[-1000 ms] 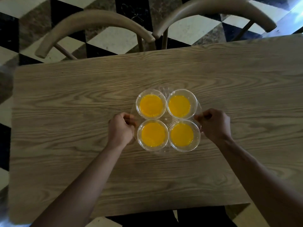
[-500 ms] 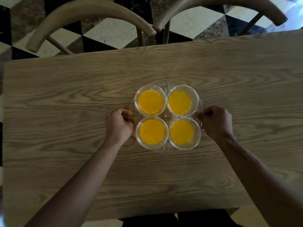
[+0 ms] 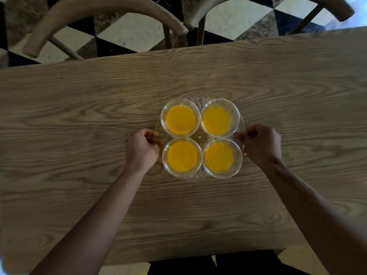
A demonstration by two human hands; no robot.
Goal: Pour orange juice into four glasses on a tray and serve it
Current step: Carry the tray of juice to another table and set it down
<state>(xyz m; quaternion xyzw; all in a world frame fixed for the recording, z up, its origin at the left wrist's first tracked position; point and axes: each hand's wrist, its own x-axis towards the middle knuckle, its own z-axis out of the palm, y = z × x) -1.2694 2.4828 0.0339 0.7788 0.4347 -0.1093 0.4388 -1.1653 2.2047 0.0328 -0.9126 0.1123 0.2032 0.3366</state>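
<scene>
I see a clear round tray (image 3: 200, 137) with a ribbed, cut-glass pattern, so transparent that the wood grain shows through it. On it stand four clear glasses in a two-by-two square, rims touching or nearly so: far-left glass (image 3: 180, 117), far-right glass (image 3: 220, 117), near-left glass (image 3: 182, 157) and near-right glass (image 3: 222, 158). Each holds bright orange juice and stands upright, mouth toward the camera. Being round, the tray has no long axis; the square of glasses lines up roughly with the table's edges.

The tray is over the middle of the wooden table (image 3: 79, 116), a little right of centre; whether it rests on the wood I cannot tell.

My left hand (image 3: 142, 149) is curled round the tray's left rim, thumb on top. My right hand (image 3: 260, 144) grips the right rim likewise.

Two chair backs (image 3: 103, 8) stand beyond the far edge, over a checkered floor (image 3: 129, 34).
</scene>
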